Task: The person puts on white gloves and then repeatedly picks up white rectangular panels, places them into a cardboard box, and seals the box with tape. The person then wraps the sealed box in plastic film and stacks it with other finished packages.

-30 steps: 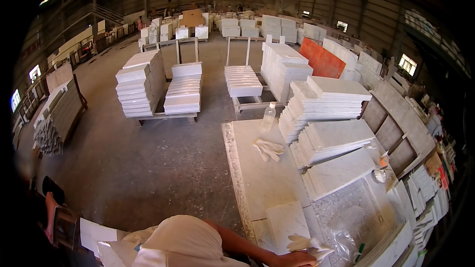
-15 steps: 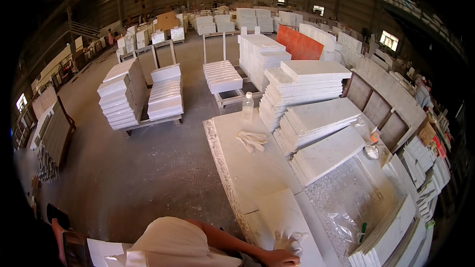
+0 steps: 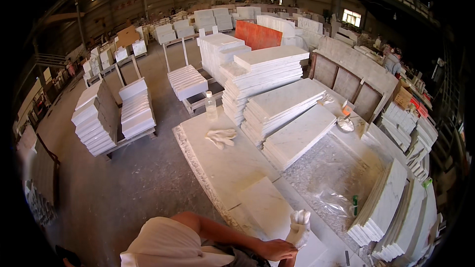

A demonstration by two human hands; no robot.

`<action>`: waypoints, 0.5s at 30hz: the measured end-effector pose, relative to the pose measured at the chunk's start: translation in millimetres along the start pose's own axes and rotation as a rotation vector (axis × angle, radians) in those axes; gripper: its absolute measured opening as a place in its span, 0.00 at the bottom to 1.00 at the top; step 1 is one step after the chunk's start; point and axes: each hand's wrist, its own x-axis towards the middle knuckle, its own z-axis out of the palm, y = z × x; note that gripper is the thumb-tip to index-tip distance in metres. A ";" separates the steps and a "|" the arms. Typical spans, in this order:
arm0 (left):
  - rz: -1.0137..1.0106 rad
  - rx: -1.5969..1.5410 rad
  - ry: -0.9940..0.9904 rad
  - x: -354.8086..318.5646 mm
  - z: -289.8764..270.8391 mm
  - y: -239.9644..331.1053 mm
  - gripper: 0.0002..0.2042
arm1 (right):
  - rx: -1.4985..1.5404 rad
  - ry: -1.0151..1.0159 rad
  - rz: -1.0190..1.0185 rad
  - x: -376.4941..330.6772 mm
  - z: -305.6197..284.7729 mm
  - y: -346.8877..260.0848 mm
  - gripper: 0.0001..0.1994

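My bare left hand (image 3: 278, 250) is closed at the wrist of my right hand, its fingers pinching the cuff of a white work glove (image 3: 300, 237). That glove covers my right hand (image 3: 299, 222), which is raised with the fingers pointing up and slightly bent, nothing in them. Below both hands lies a pale stone slab (image 3: 262, 198) on the work surface. Farther along it, a second white glove (image 3: 221, 137) lies flat and loose. Beyond that glove a clear bottle (image 3: 211, 108) with a pale cap stands upright.
Stacked marble slabs (image 3: 287, 104) rise on the far right of the bench. A metal bowl (image 3: 345, 124), a crumpled plastic bag (image 3: 332, 202) and a green tool-like object (image 3: 355, 204) lie to the right. More slabs (image 3: 378, 207) lean nearby. Palletised stone (image 3: 136, 111) stands on the left floor.
My view has swung to the right. My gloved right hand has risen into clearer sight, fingers up, while my left hand stays at its wrist.
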 end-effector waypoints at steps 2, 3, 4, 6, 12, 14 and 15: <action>0.008 0.045 -0.082 2.5 -3.2 1.8 0.05 | 0.003 -0.008 -0.021 0.4 -1.3 -3.0 0.24; -0.064 0.104 -0.163 8.5 -8.6 8.5 0.05 | 0.003 -0.008 -0.031 1.3 -1.7 -4.1 0.24; -0.137 0.162 -0.245 16.2 -15.9 20.9 0.05 | 0.003 0.002 -0.039 1.7 -1.1 -7.0 0.25; -0.169 0.294 -0.219 19.1 -16.9 26.7 0.06 | 0.005 0.003 -0.053 2.0 -1.2 -10.6 0.25; 0.022 0.644 0.398 19.8 -55.2 61.5 0.15 | 0.030 0.032 -0.093 -13.2 -9.2 -12.3 0.28; 0.002 0.649 0.360 34.7 -76.0 63.6 0.15 | 0.041 0.050 -0.085 -21.8 -14.1 -3.1 0.28; -0.016 0.655 0.345 37.5 -79.1 64.9 0.15 | 0.050 0.052 -0.074 -27.5 -16.1 2.8 0.29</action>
